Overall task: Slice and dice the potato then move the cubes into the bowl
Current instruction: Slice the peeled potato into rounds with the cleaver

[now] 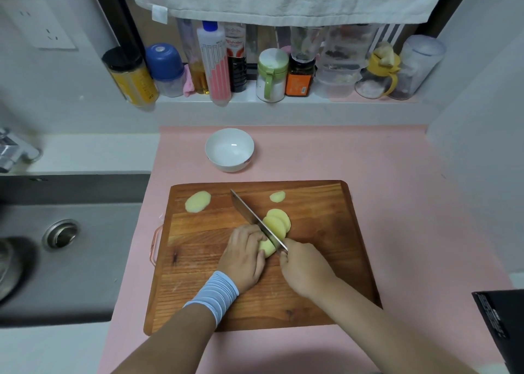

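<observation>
A peeled potato (267, 248) lies on the wooden cutting board (326, 260). My left hand (243, 256) curls over it and holds it down. My right hand (304, 268) grips the handle of a knife (255, 219), whose blade is set into the potato right beside my left fingers. Several cut slices (279, 223) lean together on the far side of the blade. Two loose slices lie at the board's back, one at the left (198, 201) and a smaller one (277, 196) near the middle. A white bowl (229, 149), holding nothing, stands beyond the board on the pink mat.
A grey sink (61, 234) with a drain lies to the left, a tap at its back corner. Bottles and jars (215, 64) line the ledge behind, under a hanging towel. A black box (500, 325) sits at the right front. A wall rises on the right.
</observation>
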The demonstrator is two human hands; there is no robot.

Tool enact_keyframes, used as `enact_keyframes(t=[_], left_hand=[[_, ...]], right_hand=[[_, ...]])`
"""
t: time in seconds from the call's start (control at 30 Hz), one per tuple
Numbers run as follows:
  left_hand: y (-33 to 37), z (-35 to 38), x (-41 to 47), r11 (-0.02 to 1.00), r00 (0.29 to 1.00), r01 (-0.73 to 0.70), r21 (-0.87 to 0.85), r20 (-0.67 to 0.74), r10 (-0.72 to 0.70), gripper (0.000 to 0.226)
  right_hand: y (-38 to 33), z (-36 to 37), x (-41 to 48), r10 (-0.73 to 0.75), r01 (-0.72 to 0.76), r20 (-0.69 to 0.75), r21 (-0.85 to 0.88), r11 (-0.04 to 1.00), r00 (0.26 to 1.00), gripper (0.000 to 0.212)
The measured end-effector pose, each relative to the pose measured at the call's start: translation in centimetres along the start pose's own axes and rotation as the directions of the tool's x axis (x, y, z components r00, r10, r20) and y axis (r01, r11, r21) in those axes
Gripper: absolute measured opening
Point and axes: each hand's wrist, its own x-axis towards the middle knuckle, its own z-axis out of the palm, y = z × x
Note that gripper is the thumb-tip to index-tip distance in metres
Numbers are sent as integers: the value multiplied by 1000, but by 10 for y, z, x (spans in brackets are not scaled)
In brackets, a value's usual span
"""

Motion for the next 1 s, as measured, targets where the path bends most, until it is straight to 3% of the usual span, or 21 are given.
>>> enact_keyframes(t=[0.2,0.37,0.57,0.63,0.83,0.93,1.0], left_hand=[[2,-4,0,1000,1000,7,-6,22,-6,26],[3,-5,-1,1000,1000,7,-7,25,-7,27],[2,-7,-5,999,1000,4,32,5,-5,28],[2,-10,-7,999,1000,12,42,0,-12,27],[6,-23,-4,999,999,13,34,32,-14,29],[9,-39,6,996,982,83,20,-174,-79,27],[10,-58,23,976,886,217,-20,-417,-205,23]], right_hand=[[10,1,-11,-11,11,2,-9,1000,1000,18],[13,-19,1,86,-88,90,10,996,992,27],[24,-32,3,193,-242,196,268,933,961,27],[22,-29,-1,180,-234,194,310,921,964,25],[9,-21,-13,49,-51,41,57,997,998,24],[6,-22,-21,-24,22,-46,-39,999,999,21],[3,-25,-27,-92,85,-106,-71,994,990,27]])
